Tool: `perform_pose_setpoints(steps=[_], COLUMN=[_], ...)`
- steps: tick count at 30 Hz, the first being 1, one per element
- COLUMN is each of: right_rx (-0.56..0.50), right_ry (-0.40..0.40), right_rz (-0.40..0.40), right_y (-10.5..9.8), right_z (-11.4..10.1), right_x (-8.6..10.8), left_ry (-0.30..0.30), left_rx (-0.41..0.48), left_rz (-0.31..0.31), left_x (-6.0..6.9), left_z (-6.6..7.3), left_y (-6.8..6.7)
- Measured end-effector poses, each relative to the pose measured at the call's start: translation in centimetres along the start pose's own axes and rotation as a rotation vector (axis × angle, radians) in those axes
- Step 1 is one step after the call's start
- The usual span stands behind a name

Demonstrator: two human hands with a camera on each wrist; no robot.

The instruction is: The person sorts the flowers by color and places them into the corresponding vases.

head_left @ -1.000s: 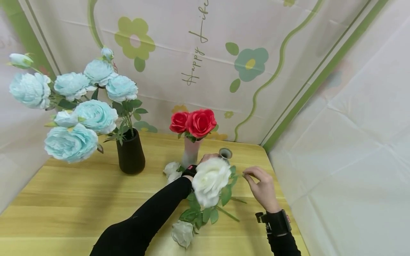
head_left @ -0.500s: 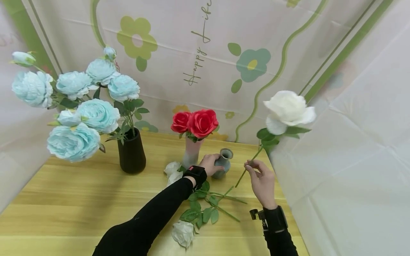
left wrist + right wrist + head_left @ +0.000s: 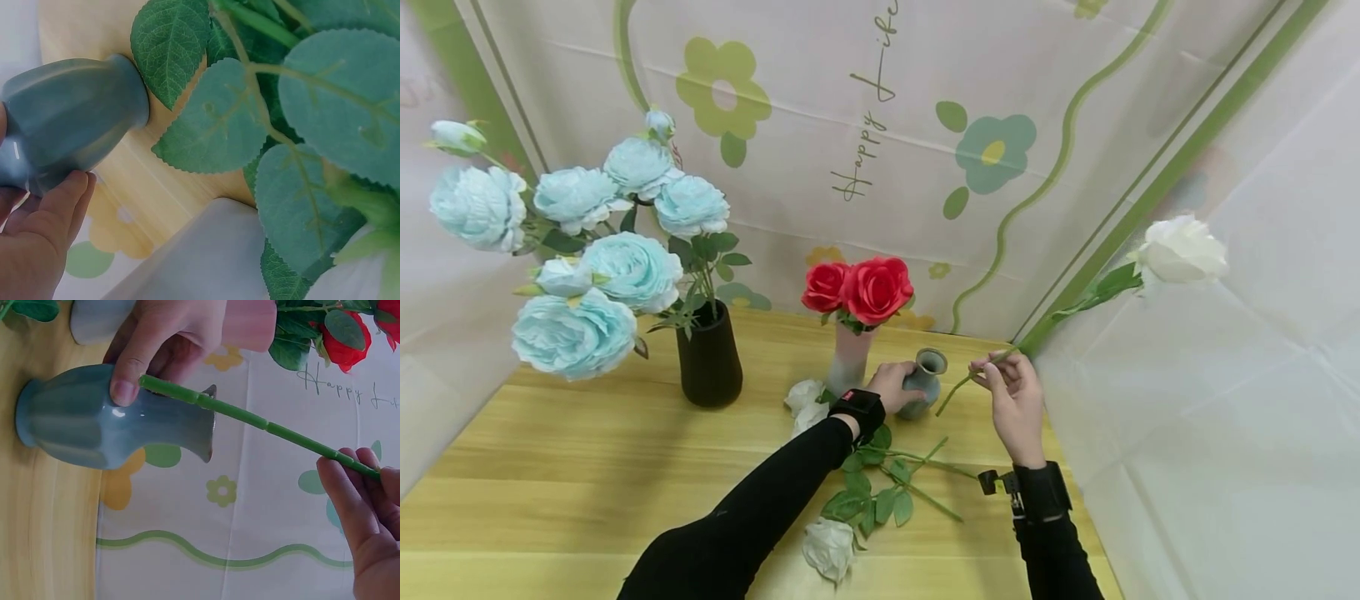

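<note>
Alignment of a white rose with a small vase, held by two hands. Relative to half a second earlier, the white rose (image 3: 1180, 252) has swung outward to the right and its green stem (image 3: 953, 395) lies at a flatter slant, the lower end nearer the grey-blue vase (image 3: 929, 385); the vase and the left hand (image 3: 891, 387) keep their places. The change is judged to turn the stem's end toward the vase, though it remains outside the mouth. The right hand (image 3: 1017, 406) pinches the stem between thumb and fingers; the fingers of the left hand curl round the vase, which stands upright on the table (image 3: 550, 467). The vase is glossy, apparently glazed ceramic, with soft vertical facets, a swelling body, a narrow neck and a flared, dark-edged rim. The stem is smooth, probably plastic, and ringed by shallow joints. Loose white roses (image 3: 829, 547) with broad, fabric-like petals lie on the pale wood-grained surface; their leaves (image 3: 215, 119) are veined and finely toothed. To the left, a tapered pink-and-white vase (image 3: 850, 362) bears spiralled red roses (image 3: 876, 289), and a black vase (image 3: 709, 362) bears ruffled pale-blue blooms (image 3: 632, 271).
</note>
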State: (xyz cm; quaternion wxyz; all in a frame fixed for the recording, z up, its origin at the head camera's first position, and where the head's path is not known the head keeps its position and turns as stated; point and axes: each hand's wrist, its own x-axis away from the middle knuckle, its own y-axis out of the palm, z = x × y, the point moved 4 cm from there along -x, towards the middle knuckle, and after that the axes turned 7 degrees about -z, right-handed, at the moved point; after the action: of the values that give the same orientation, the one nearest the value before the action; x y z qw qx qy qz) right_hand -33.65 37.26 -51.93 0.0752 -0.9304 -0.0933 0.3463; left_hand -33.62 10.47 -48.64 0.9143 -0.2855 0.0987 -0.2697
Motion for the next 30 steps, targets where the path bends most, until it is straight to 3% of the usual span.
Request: perform_pose_setpoints(steps=[3,6,9,14,23,30], right_rx=[-0.024,-0.022,0.007,0.004,0.041,0.050], right_ry=[-0.021,0.006,0.037,0.090,0.075,0.082], right_rz=[0.000,0.034,0.064,0.119,0.208,0.218], right_y=[2.8,5.8,7.1,7.3,6.8,6.9], right_z=[-6.7,-14.1,-17.0,-17.9,-17.2,-16.7], right_x=[-2.2,-4.4,-5.6,-6.6,-7.5,-7.8], left_ry=[0.004,0.003,-0.006,-0.016,-0.028,-0.014], left_rx=[-0.001,-0.006,-0.012,-0.009,-0.016,-0.010], left_rz=[-0.002,-0.002,0.001,0.002,-0.012,-0.002], left_x=[0.0,0.0,0.1,0.3,0.2,0.1], left_z=[0.0,0.0,0.1,0.4,0.5,0.2], left_y=[0.0,0.0,0.0,-0.2,-0.2,-0.1])
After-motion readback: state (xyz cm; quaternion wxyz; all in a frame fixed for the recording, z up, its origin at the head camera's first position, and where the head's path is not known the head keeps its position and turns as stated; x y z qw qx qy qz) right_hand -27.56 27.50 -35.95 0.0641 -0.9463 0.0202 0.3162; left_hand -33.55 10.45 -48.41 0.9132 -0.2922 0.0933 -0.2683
